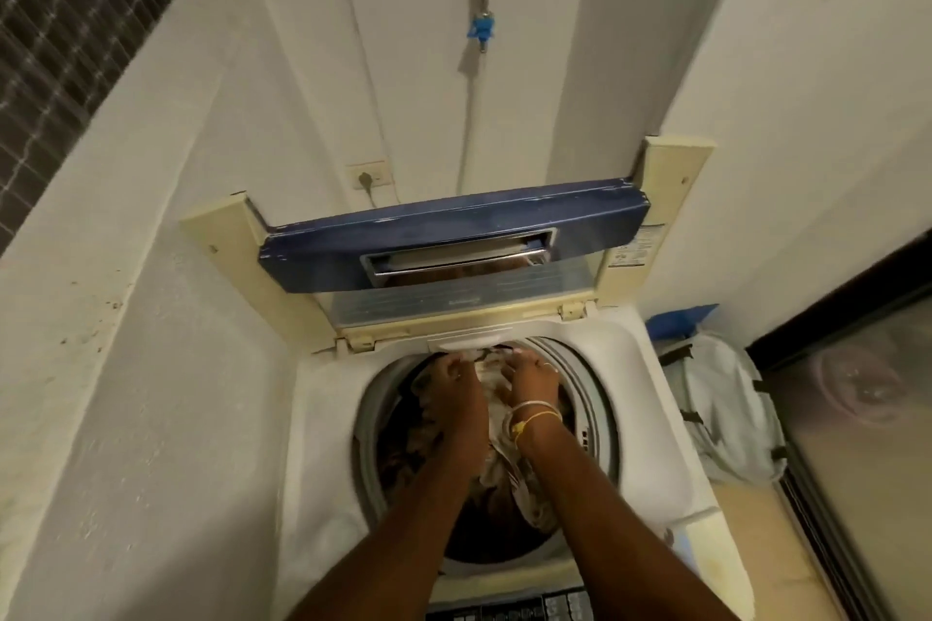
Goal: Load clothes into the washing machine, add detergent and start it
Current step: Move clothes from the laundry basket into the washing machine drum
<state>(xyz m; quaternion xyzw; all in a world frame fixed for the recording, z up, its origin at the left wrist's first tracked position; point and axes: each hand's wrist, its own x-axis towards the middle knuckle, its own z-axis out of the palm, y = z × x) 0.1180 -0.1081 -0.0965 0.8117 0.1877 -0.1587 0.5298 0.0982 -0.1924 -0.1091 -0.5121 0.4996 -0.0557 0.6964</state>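
Observation:
A white top-loading washing machine (323,424) stands below me with its blue folding lid (444,242) raised against the wall. Its round drum holds a pile of patterned brown and cream clothes (509,484). Both my arms reach into the drum. My left hand (454,388) presses on the clothes at the drum's far edge, fingers curled into the fabric. My right hand (532,381), with bangles on its wrist, grips the same pile just to the right. The control panel (509,608) shows at the bottom edge. No detergent is visible.
A tap with a blue fitting (481,28) and a white hose hang on the wall above the lid. A wall socket (368,177) sits at the left. A white laundry bag (721,414) stands to the machine's right, beside a dark-framed glass door (867,393).

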